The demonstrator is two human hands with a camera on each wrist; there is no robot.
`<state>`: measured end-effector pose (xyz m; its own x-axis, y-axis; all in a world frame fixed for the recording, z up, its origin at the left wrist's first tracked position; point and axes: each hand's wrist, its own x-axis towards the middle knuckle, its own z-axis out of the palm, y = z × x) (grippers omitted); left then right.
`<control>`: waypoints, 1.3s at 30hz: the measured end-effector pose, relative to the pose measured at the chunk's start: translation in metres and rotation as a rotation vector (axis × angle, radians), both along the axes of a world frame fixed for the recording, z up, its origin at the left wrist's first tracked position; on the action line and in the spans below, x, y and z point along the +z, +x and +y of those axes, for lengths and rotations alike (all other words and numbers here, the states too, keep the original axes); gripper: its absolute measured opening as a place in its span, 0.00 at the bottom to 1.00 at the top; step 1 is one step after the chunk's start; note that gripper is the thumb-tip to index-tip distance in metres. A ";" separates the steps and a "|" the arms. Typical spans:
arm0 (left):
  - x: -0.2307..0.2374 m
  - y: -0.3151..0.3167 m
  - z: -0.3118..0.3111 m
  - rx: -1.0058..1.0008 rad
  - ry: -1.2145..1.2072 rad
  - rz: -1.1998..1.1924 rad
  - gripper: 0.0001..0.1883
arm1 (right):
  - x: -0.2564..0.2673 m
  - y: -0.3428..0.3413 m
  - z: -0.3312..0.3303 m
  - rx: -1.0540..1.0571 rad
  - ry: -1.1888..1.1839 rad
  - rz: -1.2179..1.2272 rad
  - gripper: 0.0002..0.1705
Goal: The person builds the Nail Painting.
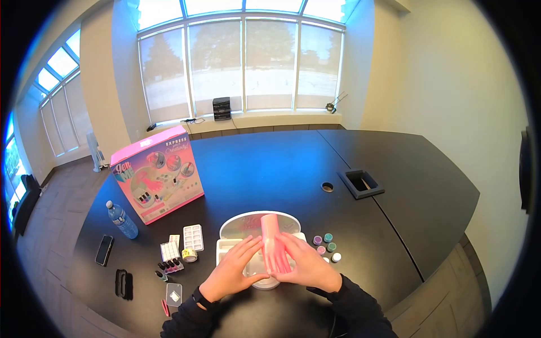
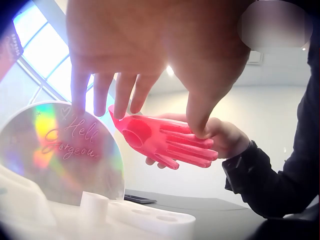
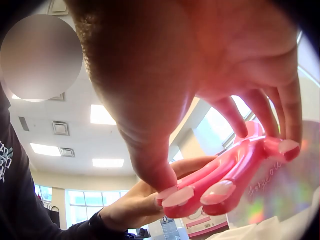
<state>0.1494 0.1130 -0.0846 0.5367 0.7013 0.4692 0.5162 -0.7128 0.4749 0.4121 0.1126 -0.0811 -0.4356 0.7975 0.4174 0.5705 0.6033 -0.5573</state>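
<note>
"Head view: where was the pink model hand (image 1: 270, 228)?"

"Over the white case (image 1: 227, 244), gripped by the right hand (image 1: 310, 267); the left hand (image 1: 230, 273) touched it, fingers straight. Bottles (image 1: 171, 266) stood untouched, near left."

The model hand (image 1: 274, 252) was glossy pink. Rainbow bands crossed the silvery mirror (image 2: 62, 152) at the left wrist view's lower left.

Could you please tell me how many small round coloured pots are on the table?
4, clustered right of the white case: purple pot far left, teal pot far right, pink pot near left, green pot near right. The right hand may hide others.
</note>
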 end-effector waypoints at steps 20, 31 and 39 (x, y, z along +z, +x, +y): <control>-0.023 -0.021 0.015 -0.021 -0.066 0.104 0.44 | -0.040 -0.006 0.025 0.038 -0.163 0.055 0.32; -0.033 -0.026 0.021 -0.046 -0.094 0.152 0.43 | -0.049 -0.009 0.030 0.066 -0.154 0.049 0.29; -0.037 -0.029 0.024 -0.045 -0.098 0.163 0.43 | -0.051 -0.012 0.031 0.057 -0.118 0.064 0.27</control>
